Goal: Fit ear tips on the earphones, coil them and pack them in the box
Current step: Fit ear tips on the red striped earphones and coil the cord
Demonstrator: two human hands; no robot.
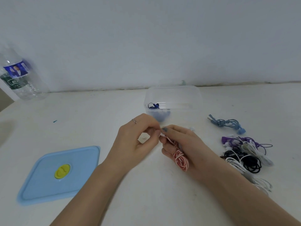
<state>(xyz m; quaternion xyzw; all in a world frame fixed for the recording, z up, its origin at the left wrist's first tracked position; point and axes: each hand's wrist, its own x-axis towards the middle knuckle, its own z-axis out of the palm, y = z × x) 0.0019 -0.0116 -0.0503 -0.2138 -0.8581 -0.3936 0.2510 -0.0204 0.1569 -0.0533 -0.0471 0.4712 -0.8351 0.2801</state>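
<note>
Hands meet at table centre in the head view, the only one; the right hand point(182, 144) holds a pink-and-white earphone coil point(180, 158) that hangs under its palm, fingers curled round the cable; the left hand point(138, 137) pinches thumb and fingertips together at the cable's upper end, just against the right thumb; whether an ear tip sits between those fingertips is too small to tell. At twelve o'clock from the hands stands the clear box point(173, 99), open, with one dark blue set point(154, 106) already inside; its blue lid point(60, 174) lies at eight o'clock. At three o'clock wait a grey-blue set point(226, 123), tied, and a heap point(244, 154) of purple, black and white cables. A bottle point(19, 75) stands at ten o'clock by the wall. By my reckoning the task is early: one set packed, one in hand, several left, lid still off.
</note>
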